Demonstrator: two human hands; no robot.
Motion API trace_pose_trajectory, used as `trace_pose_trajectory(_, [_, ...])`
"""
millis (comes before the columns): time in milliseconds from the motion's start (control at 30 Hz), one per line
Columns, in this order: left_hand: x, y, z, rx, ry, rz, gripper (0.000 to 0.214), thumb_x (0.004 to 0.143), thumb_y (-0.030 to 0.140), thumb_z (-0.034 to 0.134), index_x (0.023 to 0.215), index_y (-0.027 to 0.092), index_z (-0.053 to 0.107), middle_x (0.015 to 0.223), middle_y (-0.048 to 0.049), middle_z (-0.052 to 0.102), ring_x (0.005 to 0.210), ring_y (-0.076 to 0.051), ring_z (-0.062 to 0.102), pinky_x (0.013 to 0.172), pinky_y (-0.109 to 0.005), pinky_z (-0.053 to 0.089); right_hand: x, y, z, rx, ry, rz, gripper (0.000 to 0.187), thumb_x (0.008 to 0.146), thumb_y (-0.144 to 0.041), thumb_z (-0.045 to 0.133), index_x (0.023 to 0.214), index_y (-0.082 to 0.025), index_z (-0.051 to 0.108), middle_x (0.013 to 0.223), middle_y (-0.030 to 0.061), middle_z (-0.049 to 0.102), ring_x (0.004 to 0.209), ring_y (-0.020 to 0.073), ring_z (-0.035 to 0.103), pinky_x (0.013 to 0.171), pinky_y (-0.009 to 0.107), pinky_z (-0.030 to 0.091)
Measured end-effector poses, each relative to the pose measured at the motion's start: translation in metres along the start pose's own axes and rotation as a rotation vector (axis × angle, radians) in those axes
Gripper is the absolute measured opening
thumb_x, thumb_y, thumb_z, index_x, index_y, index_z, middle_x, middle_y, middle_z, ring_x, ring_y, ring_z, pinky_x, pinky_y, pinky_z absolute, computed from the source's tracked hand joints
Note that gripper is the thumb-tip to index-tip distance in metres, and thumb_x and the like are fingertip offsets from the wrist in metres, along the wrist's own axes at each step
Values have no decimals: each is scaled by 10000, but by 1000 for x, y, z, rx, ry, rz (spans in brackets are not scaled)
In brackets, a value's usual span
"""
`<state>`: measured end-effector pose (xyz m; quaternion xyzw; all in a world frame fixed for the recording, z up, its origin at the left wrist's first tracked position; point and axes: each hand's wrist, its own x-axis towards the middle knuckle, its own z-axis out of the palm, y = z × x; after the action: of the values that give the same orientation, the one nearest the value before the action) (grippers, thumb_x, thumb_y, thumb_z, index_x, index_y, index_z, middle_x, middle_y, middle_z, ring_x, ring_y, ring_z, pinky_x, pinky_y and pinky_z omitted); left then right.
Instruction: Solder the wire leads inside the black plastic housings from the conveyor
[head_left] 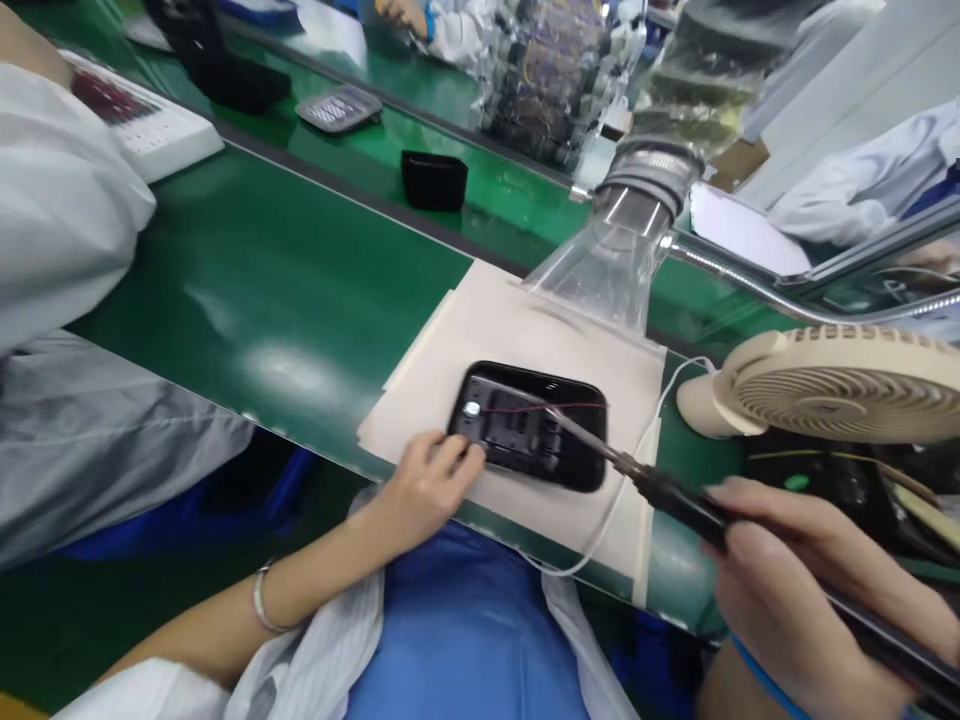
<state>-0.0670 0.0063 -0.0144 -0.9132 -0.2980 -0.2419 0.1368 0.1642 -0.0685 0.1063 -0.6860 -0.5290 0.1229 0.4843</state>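
Head view: a green bench [337,270] fills the room's middle, pale sheets [450,345] near, cream fan [840,390] right. Far left, a white tray [169,140] carries dark red pieces. On the sheets lies a black casing [517,432], red wire [585,405] across it. Right hand [795,570] grips a soldering iron [675,503]; left hand [427,490] touches the casing's near-left edge, fingers bent, pinching or not I cannot tell.

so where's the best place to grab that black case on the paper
Probably the outer edge at its near-left corner, coming from the wearer's side, where the left hand touches it. The black case lies flat with rounded corners, while the red wire and soldering iron reach across its interior.
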Motion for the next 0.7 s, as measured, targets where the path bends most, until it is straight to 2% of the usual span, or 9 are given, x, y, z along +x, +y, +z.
trace_pose_trajectory(100, [12,37,12,-117,-57,6,224,847,2,434,997,76,583,886,-72,644,829,-167,591,756,-320,464,6,8,15,-119,-73,-63,73,783,-243,617,756,-241,685,511,-46,567,402,104,482,398,238,382])
trace_pose_trajectory(200, [17,51,16,-164,-93,23,215,851,47,479,1044,68,571,894,-83,636,772,-163,586,702,-296,466,7,21,23,-206,-117,-61,94,787,-209,590,744,-225,673,489,-61,533,401,82,464,384,206,351])
trace_pose_trajectory(300, [17,50,17,-159,-59,17,210,878,181,526,1050,76,585,984,-122,643,781,-175,586,663,-283,454,5,31,27,-234,-122,-4,108,785,-202,574,719,-211,659,479,-64,491,412,80,441,400,204,346])
trace_pose_trajectory(433, [20,46,17,-122,5,-51,374,881,418,534,1020,80,616,1069,-177,639,765,-195,574,613,-279,433,5,35,32,-222,-148,19,114,787,-201,568,717,-205,657,477,-66,488,427,81,450,417,201,357])
trace_pose_trajectory(533, [23,44,17,-115,12,-105,428,860,473,546,1041,94,627,1079,-176,643,710,-193,549,601,-284,431,7,35,36,-205,-184,23,130,801,-193,553,714,-205,650,470,-72,483,417,75,444,415,195,353])
trace_pose_trajectory(700, [24,42,19,-131,-23,-127,409,865,465,538,1042,110,635,1109,-189,633,722,-199,548,611,-289,434,12,35,40,-194,-223,6,135,808,-179,546,719,-202,645,486,-67,501,422,77,456,413,198,351])
